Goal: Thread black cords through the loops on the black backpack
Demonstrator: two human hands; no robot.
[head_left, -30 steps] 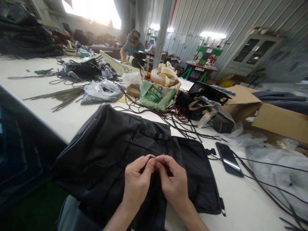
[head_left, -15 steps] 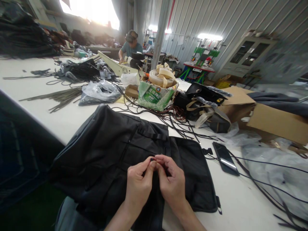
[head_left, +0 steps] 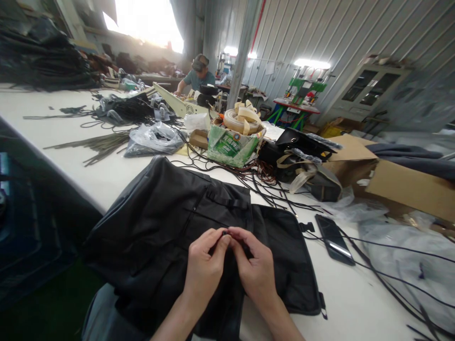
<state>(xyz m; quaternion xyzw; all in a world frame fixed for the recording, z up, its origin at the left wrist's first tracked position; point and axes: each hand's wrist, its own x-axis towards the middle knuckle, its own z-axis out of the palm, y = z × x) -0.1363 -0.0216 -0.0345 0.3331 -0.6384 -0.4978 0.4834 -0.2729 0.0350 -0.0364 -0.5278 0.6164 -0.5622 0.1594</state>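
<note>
A black backpack lies flat on the white table, hanging partly over the near edge onto my lap. Over its middle, my left hand and my right hand meet fingertip to fingertip. Between them they pinch a small black piece, seemingly a zipper pull or cord end on the backpack. What it joins to is hidden by my fingers.
A black phone lies right of the backpack among thin black cords. Behind stand a green box of beige webbing, plastic bags, dark bags and cardboard. A person works at the far end.
My hands stay pinched on the small piece with only slight finger shifts. The view has drifted a little; the backpack has not moved.
</note>
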